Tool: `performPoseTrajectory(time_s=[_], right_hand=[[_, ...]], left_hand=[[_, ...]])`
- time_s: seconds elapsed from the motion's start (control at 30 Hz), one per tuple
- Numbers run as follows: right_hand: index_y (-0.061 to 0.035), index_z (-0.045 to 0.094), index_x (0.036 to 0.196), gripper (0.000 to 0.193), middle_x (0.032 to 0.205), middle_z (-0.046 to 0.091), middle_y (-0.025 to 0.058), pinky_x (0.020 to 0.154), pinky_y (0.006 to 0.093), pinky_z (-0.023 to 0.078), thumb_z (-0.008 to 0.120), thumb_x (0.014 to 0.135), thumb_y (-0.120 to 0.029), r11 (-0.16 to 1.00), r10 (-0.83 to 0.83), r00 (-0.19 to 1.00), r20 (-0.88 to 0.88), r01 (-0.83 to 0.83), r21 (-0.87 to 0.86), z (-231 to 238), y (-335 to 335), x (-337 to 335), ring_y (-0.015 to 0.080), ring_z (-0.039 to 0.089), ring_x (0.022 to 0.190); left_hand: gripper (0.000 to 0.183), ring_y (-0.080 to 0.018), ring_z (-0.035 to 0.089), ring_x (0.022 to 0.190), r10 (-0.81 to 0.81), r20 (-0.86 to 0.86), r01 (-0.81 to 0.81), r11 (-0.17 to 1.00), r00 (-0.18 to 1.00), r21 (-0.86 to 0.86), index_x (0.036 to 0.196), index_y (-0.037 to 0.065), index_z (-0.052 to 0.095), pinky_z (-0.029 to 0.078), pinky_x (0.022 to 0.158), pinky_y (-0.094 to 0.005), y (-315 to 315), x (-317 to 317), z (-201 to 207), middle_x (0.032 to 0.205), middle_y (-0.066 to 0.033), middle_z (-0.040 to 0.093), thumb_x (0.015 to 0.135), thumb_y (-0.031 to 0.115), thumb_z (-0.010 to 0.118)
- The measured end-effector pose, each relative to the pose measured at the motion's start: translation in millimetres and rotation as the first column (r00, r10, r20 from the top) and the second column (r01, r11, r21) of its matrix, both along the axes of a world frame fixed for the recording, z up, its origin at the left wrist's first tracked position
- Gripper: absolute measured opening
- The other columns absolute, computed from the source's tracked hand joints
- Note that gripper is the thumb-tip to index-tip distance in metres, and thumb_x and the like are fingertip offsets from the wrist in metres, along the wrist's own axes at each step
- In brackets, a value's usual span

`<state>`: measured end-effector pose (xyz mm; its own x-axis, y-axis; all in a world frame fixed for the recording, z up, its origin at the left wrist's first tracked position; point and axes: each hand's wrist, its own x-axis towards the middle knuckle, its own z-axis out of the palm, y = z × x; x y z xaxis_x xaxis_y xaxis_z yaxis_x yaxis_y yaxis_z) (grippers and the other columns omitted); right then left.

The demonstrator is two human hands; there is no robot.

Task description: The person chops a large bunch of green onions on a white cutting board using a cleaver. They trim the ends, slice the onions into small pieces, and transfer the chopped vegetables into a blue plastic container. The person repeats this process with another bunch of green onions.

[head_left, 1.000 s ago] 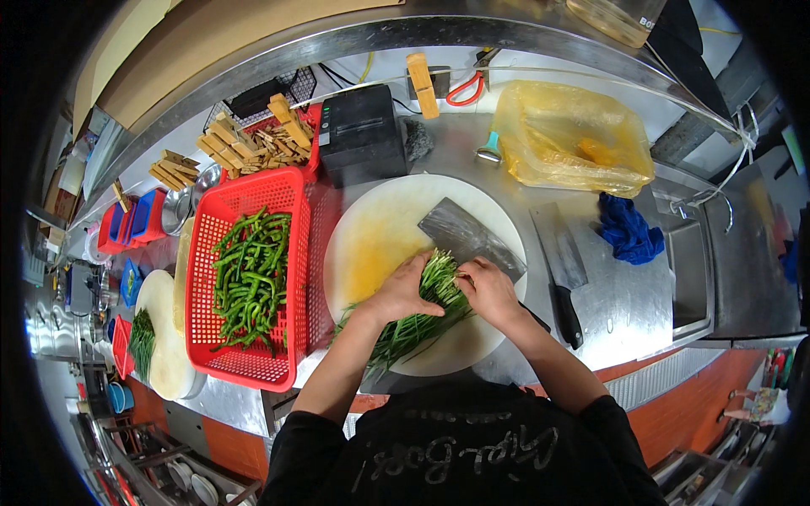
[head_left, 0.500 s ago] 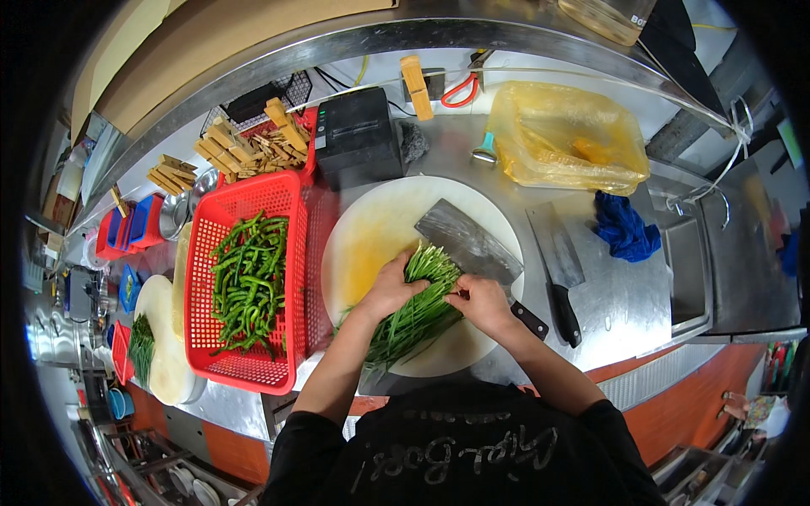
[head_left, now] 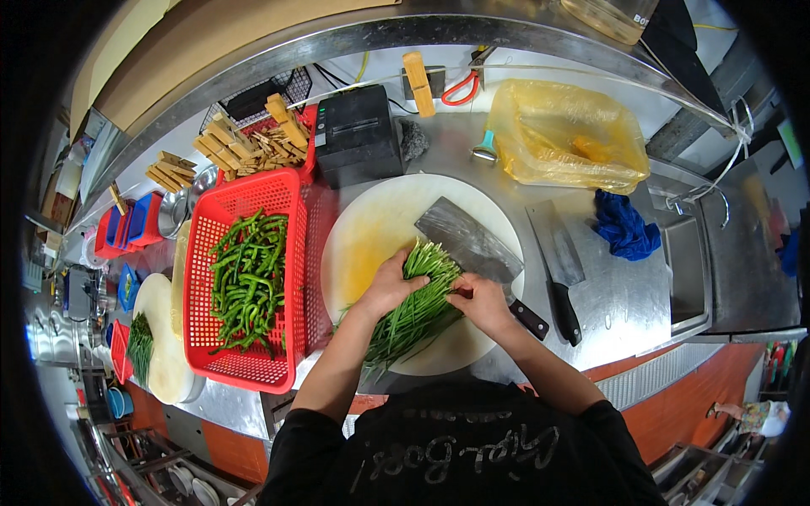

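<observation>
A bunch of green chives point(head_left: 419, 316) lies on the round white cutting board point(head_left: 359, 240), its pale cut ends pointing away from me. Around the left side of the bunch my left hand point(head_left: 391, 287) is closed, thumb over the stalks. My right hand point(head_left: 481, 302) pinches stalks at the bunch's right edge with thumb and fingertips. Beyond and to the right, a cleaver point(head_left: 468, 240) rests flat on the board, its black handle past the rim near my right wrist. The lower leaf ends fan out toward me, partly behind my left forearm.
Left of the board stands a red basket point(head_left: 295, 329) of green chillies point(head_left: 249, 282). A second knife point(head_left: 557, 253), a blue cloth point(head_left: 626, 228) and a peeler point(head_left: 485, 148) lie right. Behind are a black printer point(head_left: 359, 139), a yellow plastic bag point(head_left: 565, 135) and clothespins point(head_left: 253, 143).
Both hands stay almost in place on the chives, with only slight finger movement. The board, cleaver and basket have not moved.
</observation>
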<state>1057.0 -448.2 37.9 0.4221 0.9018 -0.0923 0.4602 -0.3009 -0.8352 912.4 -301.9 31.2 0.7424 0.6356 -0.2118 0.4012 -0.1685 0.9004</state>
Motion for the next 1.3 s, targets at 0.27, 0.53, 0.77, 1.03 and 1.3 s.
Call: performPoseTrajectory(time_s=[0.27, 0.53, 0.77, 1.03, 1.3], right_hand=[[0.0004, 0.060, 0.080, 0.023, 0.076, 0.064, 0.0145, 0.065, 0.0323, 0.050, 0.071, 0.071, -0.017, 0.999, -0.038, 0.982, -0.185, 0.039, 0.004, -0.9, 5.4, -1.4, 0.0266, 0.063, 0.069], [0.0015, 0.061, 0.081, 0.024, 0.076, 0.064, 0.0160, 0.066, 0.0328, 0.050, 0.070, 0.072, -0.019, 0.992, -0.127, 0.988, -0.088, 0.125, -0.028, -6.5, 14.3, -8.8, 0.0286, 0.064, 0.070], [0.0024, 0.061, 0.088, 0.023, 0.075, 0.065, 0.0146, 0.063, 0.0317, 0.050, 0.068, 0.075, -0.016, 0.977, -0.213, 0.970, -0.115, 0.212, -0.023, -24.5, 15.7, 0.6, 0.0248, 0.065, 0.066], [0.0023, 0.060, 0.091, 0.023, 0.072, 0.064, 0.0059, 0.050, 0.0253, 0.046, 0.058, 0.086, -0.020, 0.979, -0.202, 0.836, -0.511, 0.182, -0.089, 15.0, -12.4, 35.5, 0.0117, 0.061, 0.060], [0.0011, 0.064, 0.080, 0.025, 0.070, 0.065, 0.0071, 0.050, 0.0251, 0.047, 0.053, 0.086, -0.020, 0.939, 0.010, 0.877, -0.480, -0.173, -0.296, 9.3, -38.8, 17.1, 0.0128, 0.062, 0.057]], left_hand=[[0.064, -0.0309, 0.053, 0.110, -0.006, 0.029, 0.006, 1.000, 1.000, 0.008, 0.127, -0.002, 0.042, 0.039, 0.096, -0.0344, 2.6, -0.4, -11.5, 0.116, -0.0199, 0.056, 0.073, 0.016, 0.070], [0.066, -0.0319, 0.052, 0.112, -0.024, 0.055, 0.027, 0.999, 0.998, -0.046, 0.128, -0.004, 0.040, 0.039, 0.096, -0.0357, 2.4, -2.9, -5.1, 0.120, -0.0209, 0.054, 0.074, 0.019, 0.070], [0.091, -0.0353, 0.051, 0.110, -0.126, -0.146, 0.164, 0.945, 0.981, 0.285, 0.129, -0.004, 0.035, 0.039, 0.096, -0.0388, -16.1, 5.9, 19.1, 0.117, -0.0232, 0.053, 0.062, 0.039, 0.078], [0.064, -0.0332, 0.053, 0.108, -0.095, -0.184, 0.125, 0.980, 0.978, 0.157, 0.127, -0.004, 0.039, 0.039, 0.095, -0.0351, -6.7, 5.9, 26.9, 0.113, -0.0229, 0.055, 0.072, 0.016, 0.066], [0.061, -0.0255, 0.052, 0.110, -0.069, -0.103, 0.064, 0.997, 0.992, -0.049, 0.130, -0.005, 0.037, 0.038, 0.095, -0.0311, 1.5, -1.8, 26.0, 0.118, -0.0197, 0.055, 0.076, 0.015, 0.061]])
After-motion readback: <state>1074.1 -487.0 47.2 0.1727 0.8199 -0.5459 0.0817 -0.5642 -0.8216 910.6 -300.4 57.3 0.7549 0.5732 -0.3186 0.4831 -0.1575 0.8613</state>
